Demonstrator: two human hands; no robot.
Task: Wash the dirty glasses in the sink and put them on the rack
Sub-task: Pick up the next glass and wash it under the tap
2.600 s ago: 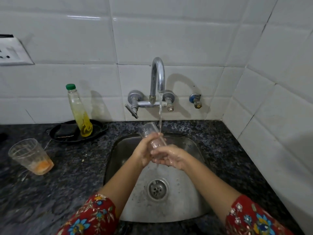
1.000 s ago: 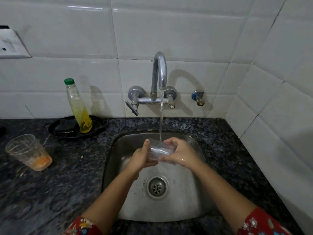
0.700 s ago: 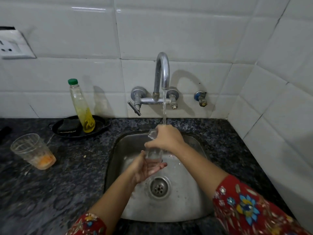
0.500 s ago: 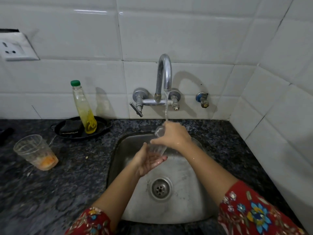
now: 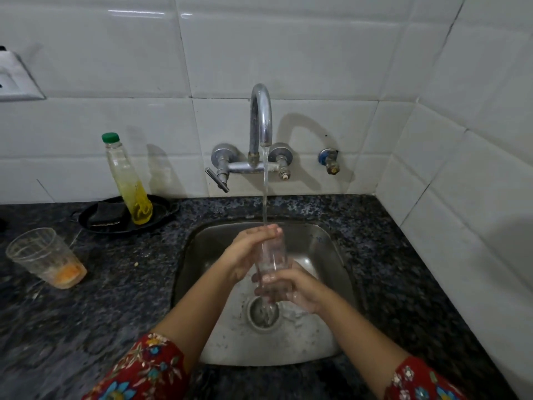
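Red floral sleeves at the bottom edge, both forearms reaching up-frame over the steel sink point(image 5: 323, 243). Right hand point(image 5: 297, 290), just right of centre, wraps the lower part of a clear drinking glass point(image 5: 271, 261); fingers curled round it, gripping. Left hand point(image 5: 248, 249), slightly higher, closes round the glass's upper part, fingertips over the rim. Glass roughly upright, held above the drain point(image 5: 264, 314), not touching the basin. Water stream point(image 5: 264, 186) falls from the curved chrome tap point(image 5: 261, 119) onto the fingertips and glass mouth. Counter is dark speckled granite point(image 5: 115, 298). Left edge of frame: second glass point(image 5: 43, 258), standing, orange residue at its bottom, well apart from the sink. Further back, left of centre: green-capped bottle point(image 5: 127, 180) of yellow liquid, leaning, on a black tray point(image 5: 161, 209) beside a dark scrub pad point(image 5: 108, 215). White tiled wall behind; socket plate point(image 5: 14, 82) at upper left.
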